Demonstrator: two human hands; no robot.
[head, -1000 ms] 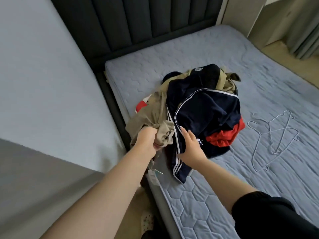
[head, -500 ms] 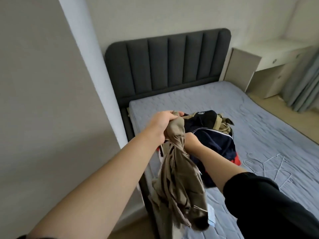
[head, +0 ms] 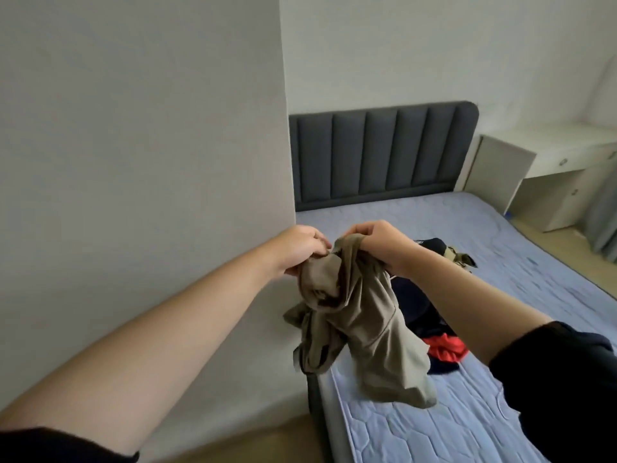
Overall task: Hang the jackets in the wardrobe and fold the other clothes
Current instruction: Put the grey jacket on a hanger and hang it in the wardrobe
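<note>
Khaki garment [head: 360, 315] hangs from both hands' grip [head: 300, 250] [head: 380, 243] above mattress [head: 467, 426].

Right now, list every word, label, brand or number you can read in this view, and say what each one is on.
No text here can be read.
A pale patch on the dark garment in the pile: too small and blurred to read.
The khaki garment, gripped by the left hand and the right hand: no print shows.
</note>
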